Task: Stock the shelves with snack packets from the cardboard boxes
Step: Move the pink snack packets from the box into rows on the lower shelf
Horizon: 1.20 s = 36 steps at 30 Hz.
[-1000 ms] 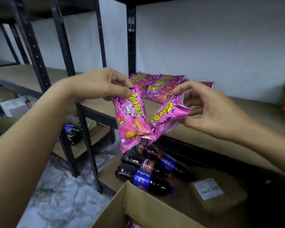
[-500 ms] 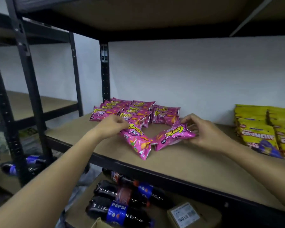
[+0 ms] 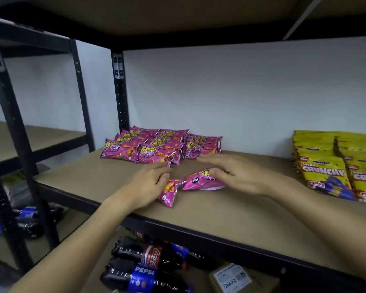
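Two pink Cornitoz snack packets lie on the brown shelf board [image 3: 230,210], end to end near its front. My left hand [image 3: 146,185] lies over the left packet [image 3: 169,193], with curled fingers holding its upper end. My right hand [image 3: 230,172] rests on the right packet [image 3: 197,181], thumb on top and fingers stretched straight toward the back. Behind them sits a stack of the same pink packets [image 3: 156,146] by the wall. The cardboard box is out of view.
Yellow Crunchy packets [image 3: 325,172] are piled at the shelf's right end. A black upright post [image 3: 120,92] stands behind the pink stack. On the lower shelf lie cola bottles [image 3: 148,261] and a small labelled carton [image 3: 230,280]. Another rack stands at left.
Both hands carried the two pink packets from above the box up onto the shelf and laid them down. The right hand's pinch has flattened. The view rose and the box dropped out.
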Each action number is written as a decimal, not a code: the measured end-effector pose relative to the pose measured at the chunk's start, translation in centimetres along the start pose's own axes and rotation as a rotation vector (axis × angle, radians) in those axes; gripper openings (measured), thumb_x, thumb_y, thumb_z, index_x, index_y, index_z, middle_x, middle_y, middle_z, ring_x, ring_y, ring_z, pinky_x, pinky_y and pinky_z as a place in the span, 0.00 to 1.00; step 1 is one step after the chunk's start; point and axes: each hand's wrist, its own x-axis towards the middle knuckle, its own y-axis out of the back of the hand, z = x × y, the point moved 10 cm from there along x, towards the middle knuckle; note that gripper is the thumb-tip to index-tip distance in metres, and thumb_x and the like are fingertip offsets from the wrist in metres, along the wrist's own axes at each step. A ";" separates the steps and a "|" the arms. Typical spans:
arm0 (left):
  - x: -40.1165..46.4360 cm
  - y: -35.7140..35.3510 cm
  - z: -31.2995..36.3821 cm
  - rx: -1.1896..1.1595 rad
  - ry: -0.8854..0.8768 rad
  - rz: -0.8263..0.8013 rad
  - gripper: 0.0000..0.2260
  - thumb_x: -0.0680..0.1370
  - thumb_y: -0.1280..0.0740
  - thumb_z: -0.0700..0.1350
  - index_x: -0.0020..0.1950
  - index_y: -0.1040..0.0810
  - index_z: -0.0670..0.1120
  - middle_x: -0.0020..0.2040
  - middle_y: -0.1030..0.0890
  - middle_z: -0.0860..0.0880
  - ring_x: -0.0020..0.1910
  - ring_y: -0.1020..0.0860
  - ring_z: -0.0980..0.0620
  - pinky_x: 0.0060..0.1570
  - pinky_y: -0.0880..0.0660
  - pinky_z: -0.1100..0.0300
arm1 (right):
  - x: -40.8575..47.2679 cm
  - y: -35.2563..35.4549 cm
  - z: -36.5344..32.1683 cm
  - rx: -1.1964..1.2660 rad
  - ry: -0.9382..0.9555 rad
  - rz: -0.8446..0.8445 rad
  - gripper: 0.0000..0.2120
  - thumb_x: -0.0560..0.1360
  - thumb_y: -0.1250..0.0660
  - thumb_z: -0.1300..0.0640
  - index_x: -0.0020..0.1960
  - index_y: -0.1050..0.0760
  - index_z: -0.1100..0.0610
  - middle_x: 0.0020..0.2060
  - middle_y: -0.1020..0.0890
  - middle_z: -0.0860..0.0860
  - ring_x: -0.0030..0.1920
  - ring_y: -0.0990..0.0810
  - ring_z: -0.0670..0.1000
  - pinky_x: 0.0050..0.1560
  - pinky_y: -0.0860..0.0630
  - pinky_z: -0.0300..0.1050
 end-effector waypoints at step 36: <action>-1.8 1.5 -0.2 -0.066 0.078 0.233 0.13 0.83 0.42 0.45 0.60 0.21 0.56 0.60 0.22 0.57 0.62 0.31 0.53 0.62 0.39 0.52 | 3.9 -1.1 2.0 -0.091 -0.136 -0.369 0.08 0.77 0.29 0.49 0.54 0.17 0.50 0.44 0.16 0.42 0.42 0.19 0.40 0.45 0.27 0.35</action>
